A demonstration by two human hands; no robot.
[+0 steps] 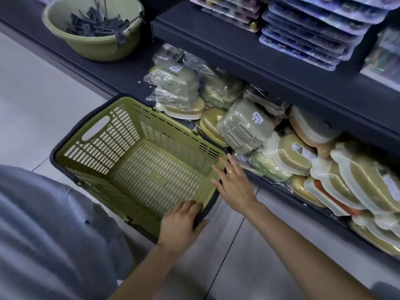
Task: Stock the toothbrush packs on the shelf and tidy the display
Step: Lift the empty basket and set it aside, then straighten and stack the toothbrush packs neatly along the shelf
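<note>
Soft, even indoor light from overhead, fairly dim with a cool cast. The floor [54,87] tiles show pale sheen at the left edge. Glare glints on the plastic wraps [173,83] under the dark shelf [259,68], whose underside is in shadow. The grey cloth [43,234] at the lower left is blurred. Wide-angle bending tilts the shelf lines; the far right is smeared.

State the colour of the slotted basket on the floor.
Olive green, with a dark rim; the basket shows best in the head view, the only one given.
</note>
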